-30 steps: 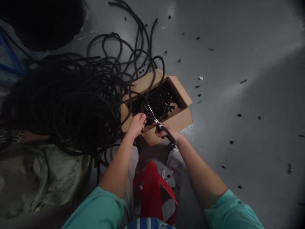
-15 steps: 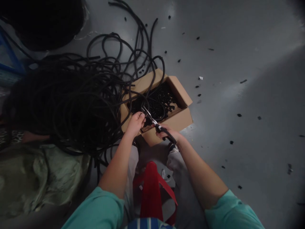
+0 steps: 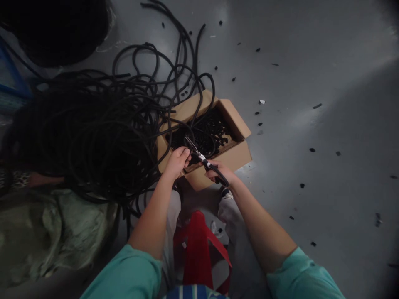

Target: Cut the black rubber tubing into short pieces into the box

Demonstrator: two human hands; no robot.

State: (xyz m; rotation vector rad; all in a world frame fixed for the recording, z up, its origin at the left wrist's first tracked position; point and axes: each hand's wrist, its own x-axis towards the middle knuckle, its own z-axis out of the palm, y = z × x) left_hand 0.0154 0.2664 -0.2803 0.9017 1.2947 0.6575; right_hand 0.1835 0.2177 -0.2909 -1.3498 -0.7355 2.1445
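Observation:
My right hand [image 3: 218, 172] is wrapped around the black handles of a pair of scissors [image 3: 199, 155]. The scissors' metal blades point up and left over an open cardboard box [image 3: 232, 155], and they look nearly closed. My left hand [image 3: 179, 160] pinches a black cord [image 3: 213, 89] beside the blades at the box's near left edge. The part between the fingers is mostly hidden. Inside the box lie many short black cut pieces [image 3: 212, 128], with loops of the cord running over them.
A large tangle of black cord [image 3: 93, 124] spreads left of the box. Behind it stands a big dark bundle [image 3: 59, 29]. A greenish sack [image 3: 81, 228] lies at the lower left. Small black scraps dot the grey floor [image 3: 311, 104]. Something red [image 3: 198, 249] is between my legs.
The scissors' blades and handles have come closer together. My left hand stays almost in place, and the box and cords have not moved.

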